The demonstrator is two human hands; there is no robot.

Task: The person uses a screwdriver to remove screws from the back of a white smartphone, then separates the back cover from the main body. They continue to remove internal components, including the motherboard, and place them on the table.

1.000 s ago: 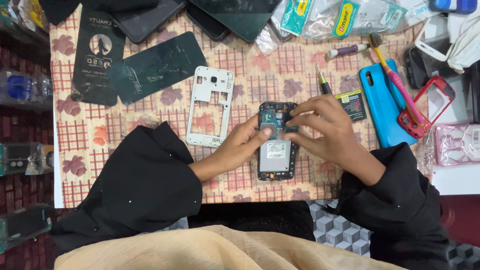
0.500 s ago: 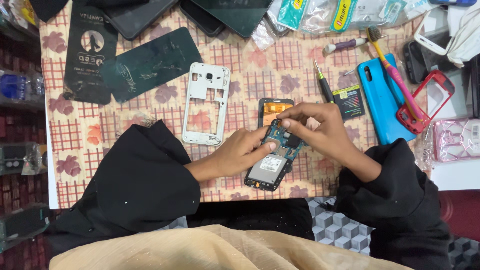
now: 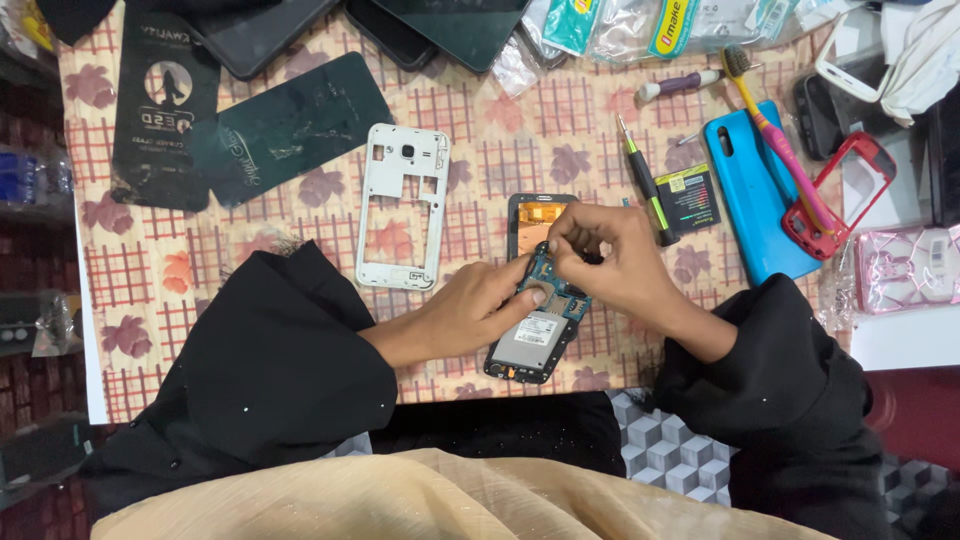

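- My left hand point(image 3: 490, 305) presses a fingertip on the blue circuit board point(image 3: 548, 305) of the opened phone point(image 3: 530, 345), which lies tilted on the bench point(image 3: 480, 150), near the middle and close to me.
- My right hand point(image 3: 610, 265) is pinched shut over the far end of that board; what sits between the fingertips is too small to tell.
- I judge the step to be freeing or seating a small part at the board's top, so the left finger should pin the board flat while the right works lightly, without twisting.
- Just beyond the phone lies a dark screen piece point(image 3: 538, 215); I should keep my wrist off it.
- The white frame point(image 3: 403, 205) lies to the left, apart from my hands.
- The yellow-tipped screwdriver point(image 3: 645, 185) and small battery point(image 3: 688, 198) lie just right of my right hand.
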